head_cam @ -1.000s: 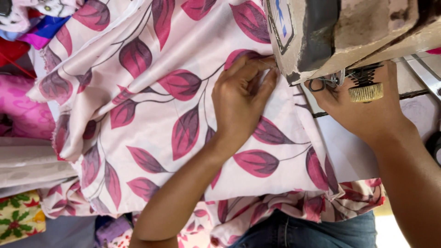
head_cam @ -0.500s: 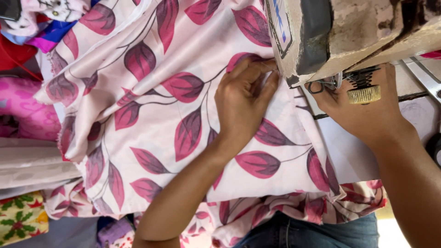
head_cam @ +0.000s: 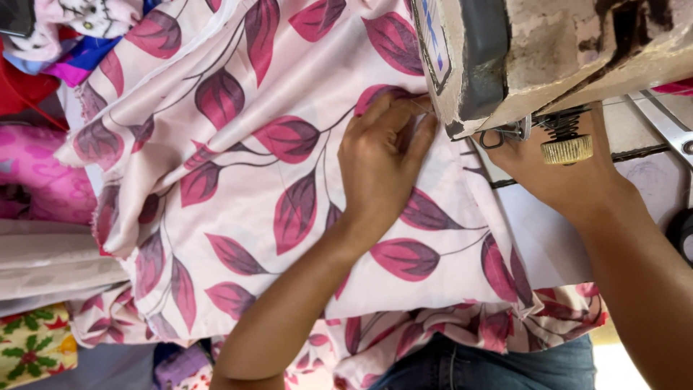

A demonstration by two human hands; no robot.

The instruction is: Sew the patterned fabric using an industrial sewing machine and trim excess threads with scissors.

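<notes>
The pale pink cloth printed with dark magenta leaves (head_cam: pixel 238 195) lies spread over the bench (head_cam: pixel 541 238), filling the middle and left of the scene, with its right part running under the worn cream sewing machine head (head_cam: pixel 548 50) at the far right. The left hand (head_cam: pixel 382 159) lies flat on the cloth, fingers close together, fingertips pinning a fold right at the machine's edge. The right hand (head_cam: pixel 556 173) reaches under the machine head just below the ribbed brass knob (head_cam: pixel 567 149); its fingers are hidden, so I cannot tell what it grips. To sew well here, I judge the left palm should keep the fold flat, fingertips clear of the needle, and the cloth's weight held up on the left.
</notes>
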